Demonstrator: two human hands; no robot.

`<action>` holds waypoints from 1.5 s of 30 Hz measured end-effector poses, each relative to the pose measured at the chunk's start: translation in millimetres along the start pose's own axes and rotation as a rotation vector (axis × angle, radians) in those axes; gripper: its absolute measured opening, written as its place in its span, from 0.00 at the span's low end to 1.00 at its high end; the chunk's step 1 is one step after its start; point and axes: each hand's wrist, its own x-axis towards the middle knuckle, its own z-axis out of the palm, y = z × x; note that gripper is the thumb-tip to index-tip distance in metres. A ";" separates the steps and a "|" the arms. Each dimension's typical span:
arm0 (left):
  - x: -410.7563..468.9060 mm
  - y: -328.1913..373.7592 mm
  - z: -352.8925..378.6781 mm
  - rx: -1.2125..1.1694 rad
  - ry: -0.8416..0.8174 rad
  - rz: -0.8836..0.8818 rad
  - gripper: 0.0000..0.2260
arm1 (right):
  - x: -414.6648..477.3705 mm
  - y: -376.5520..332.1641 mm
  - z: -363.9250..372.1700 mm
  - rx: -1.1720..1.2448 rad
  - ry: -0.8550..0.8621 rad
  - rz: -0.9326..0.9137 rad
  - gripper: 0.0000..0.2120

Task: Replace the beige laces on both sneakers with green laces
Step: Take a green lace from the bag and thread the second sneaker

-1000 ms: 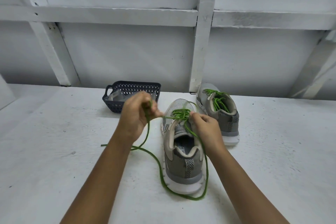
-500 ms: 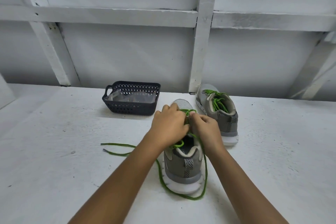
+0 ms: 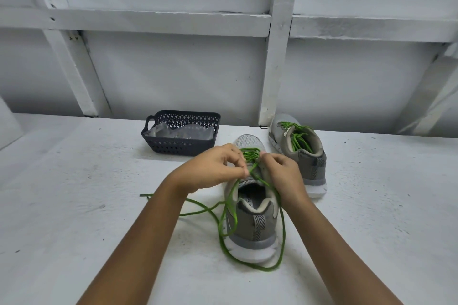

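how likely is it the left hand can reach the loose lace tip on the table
Probably yes: the lace tip lies on the table with nothing between it and the left hand. That hand pinches the green lace over the near sneaker, so it must let go first.

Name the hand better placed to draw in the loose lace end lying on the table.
Left. The left hand sits on the same side of the near sneaker as that trailing end of the green lace; the right hand is across the shoe at the eyelets.
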 end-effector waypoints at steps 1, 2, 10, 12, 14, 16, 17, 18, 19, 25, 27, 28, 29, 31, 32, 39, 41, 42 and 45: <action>-0.4 0.8 0.6 -0.015 0.003 -0.001 0.09 | -0.5 -1.6 -1.0 -0.008 -0.008 -0.002 0.07; -0.4 1.2 1.4 -0.038 0.015 0.001 0.09 | -0.9 -2.9 -2.6 -0.030 -0.024 -0.012 0.06; 4.2 0.0 7.2 -0.117 0.104 0.076 0.08 | -9.2 -15.6 -24.6 -0.641 -0.327 -0.460 0.10; 6.4 -1.5 9.4 -0.046 0.124 0.092 0.10 | -8.8 -19.1 -24.8 -0.600 -0.245 -0.500 0.04; 8.6 -6.4 10.8 0.149 0.149 0.101 0.11 | -6.6 -23.0 -29.0 -0.509 -0.189 -0.513 0.09; 10.2 -12.3 13.6 0.381 0.154 0.106 0.07 | -5.1 -27.5 -37.1 -0.388 -0.173 -0.495 0.12; 10.8 -14.7 16.2 0.480 0.155 0.115 0.07 | -5.5 -29.6 -41.1 -0.322 -0.184 -0.479 0.12; 11.7 -16.4 20.0 0.570 0.164 0.133 0.08 | -6.1 -31.4 -44.6 -0.266 -0.211 -0.466 0.11; 13.6 -17.5 23.9 0.649 0.186 0.164 0.11 | -6.6 -32.7 -47.6 -0.226 -0.253 -0.456 0.10; 18.0 -23.8 29.0 0.788 0.230 0.381 0.09 | -12.1 -37.9 -59.0 -0.278 -0.449 -0.437 0.10; 18.2 -23.5 28.0 0.548 0.256 0.359 0.03 | -13.5 -40.8 -62.5 -0.347 -0.501 -0.398 0.12; 18.9 -21.8 26.8 0.394 0.294 0.334 0.03 | -14.2 -42.9 -63.7 -0.377 -0.531 -0.369 0.11; 20.1 -20.0 25.4 0.246 0.336 0.304 0.06 | -14.5 -44.9 -64.0 -0.400 -0.550 -0.338 0.09; 22.8 -16.0 22.2 0.041 0.379 0.223 0.10 | -13.4 -46.1 -62.6 -0.448 -0.519 -0.298 0.14; 24.2 -14.4 21.5 -0.017 0.382 0.186 0.10 | -12.3 -45.5 -60.9 -0.496 -0.467 -0.302 0.18; 34.8 -9.5 25.9 -0.253 0.353 0.046 0.09 | -12.8 -53.1 -35.6 -0.909 -0.436 -0.491 0.16; 36.6 -9.0 24.6 -0.303 0.361 0.028 0.09 | -11.5 -54.0 -31.3 -0.934 -0.472 -0.475 0.16; 36.9 -9.7 24.1 -0.329 0.364 0.017 0.08 | -11.1 -56.2 -30.3 -0.863 -0.468 -0.440 0.16; 36.2 -13.4 26.9 -0.378 0.362 -0.032 0.06 | -5.9 -68.6 -29.7 -0.439 -0.425 -0.275 0.15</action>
